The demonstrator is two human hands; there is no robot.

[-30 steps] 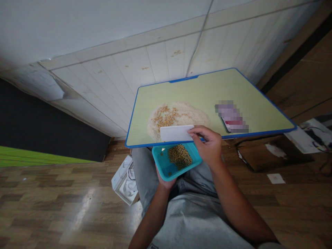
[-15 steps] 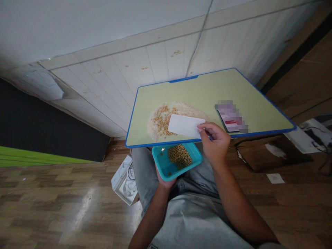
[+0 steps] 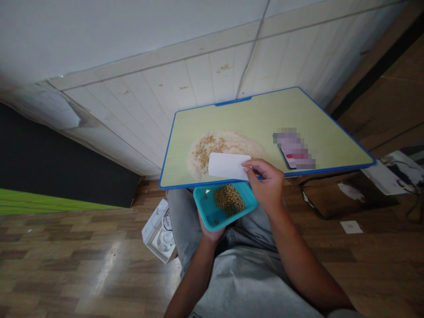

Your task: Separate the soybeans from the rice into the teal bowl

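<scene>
- At the table's (image 3: 318, 123) near edge: right hand (image 3: 266, 185) pinching a white card (image 3: 228, 166) over mixed grain (image 3: 212, 148).
- Below that edge: left hand (image 3: 209, 233) gripping a teal tray (image 3: 205, 207) of beans (image 3: 229, 199).

a home room — wood-look floor (image 3: 82, 260), panelled wall (image 3: 172, 97), small folding table (image 3: 314, 128)

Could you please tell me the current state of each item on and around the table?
white card: pinched by the right hand, over the pile's near edge.
teal tray: held from beneath by the left hand, below the edge of the table, holding beans.
rice-and-bean pile: spread on the table.
phone: lying flat.
</scene>
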